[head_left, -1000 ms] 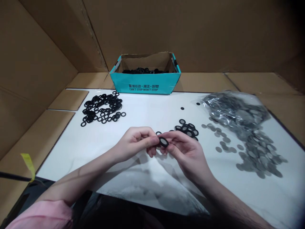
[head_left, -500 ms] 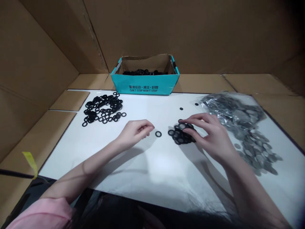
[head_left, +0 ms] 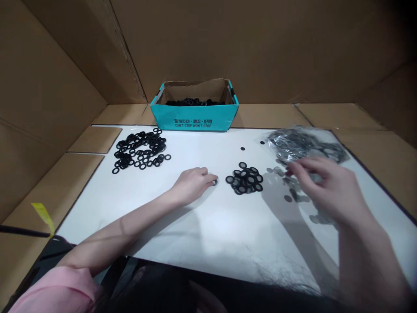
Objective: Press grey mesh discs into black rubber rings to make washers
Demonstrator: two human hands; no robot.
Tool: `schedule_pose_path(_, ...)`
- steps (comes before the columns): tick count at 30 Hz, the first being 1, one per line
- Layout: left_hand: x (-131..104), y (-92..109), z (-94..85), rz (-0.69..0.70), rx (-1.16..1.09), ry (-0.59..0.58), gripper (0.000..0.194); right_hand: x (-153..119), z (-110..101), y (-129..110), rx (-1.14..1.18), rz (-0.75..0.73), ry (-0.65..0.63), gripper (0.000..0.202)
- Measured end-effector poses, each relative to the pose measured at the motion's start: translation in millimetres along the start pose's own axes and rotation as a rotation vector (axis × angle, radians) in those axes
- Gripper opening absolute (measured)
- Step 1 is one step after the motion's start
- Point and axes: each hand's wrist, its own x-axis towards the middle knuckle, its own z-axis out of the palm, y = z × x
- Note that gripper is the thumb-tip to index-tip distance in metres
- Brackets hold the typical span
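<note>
My left hand [head_left: 194, 184] rests low over the white tabletop, its fingers curled and pinching a black ring [head_left: 214, 183] that shows only in part at the fingertips. My right hand [head_left: 329, 184] is above the loose grey discs [head_left: 321, 218], blurred by motion. Its thumb and fingers are drawn together, and whatever lies between them is too smeared to make out. Between the hands lies a pile of black rings with grey discs in their centres [head_left: 244, 179]. Several loose discs are scattered left of my right hand, one dark disc [head_left: 288, 198] apart from the others.
A heap of black rings [head_left: 140, 148] lies at the left. At the back stands a turquoise box [head_left: 194, 117] containing black rings. A clear plastic bag of discs [head_left: 302, 143] is at the back right. Two small dark discs [head_left: 243, 148] lie behind the middle pile. Cardboard walls [head_left: 254, 48] surround the table.
My right hand has left the middle pile and moved right, over the grey discs. My left hand has shifted slightly right, and its fingers now cover part of the single ring.
</note>
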Motion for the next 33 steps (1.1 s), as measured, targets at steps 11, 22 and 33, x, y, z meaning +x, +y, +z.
schedule_pose_path(11,-15,-6,-13.0,0.011,-0.221,0.064,0.003,-35,14,55,-0.121,0.154,-0.118,0.028)
schedule_pose_path(22,-29,-9,-25.9,-0.006,-0.33,0.087,0.003,-33,11,52,-0.064,0.305,-0.153,0.018)
schedule_pose_path(33,-30,-18,-23.2,-0.017,-0.352,0.077,0.006,-24,14,54,-0.079,0.303,-0.156,0.024)
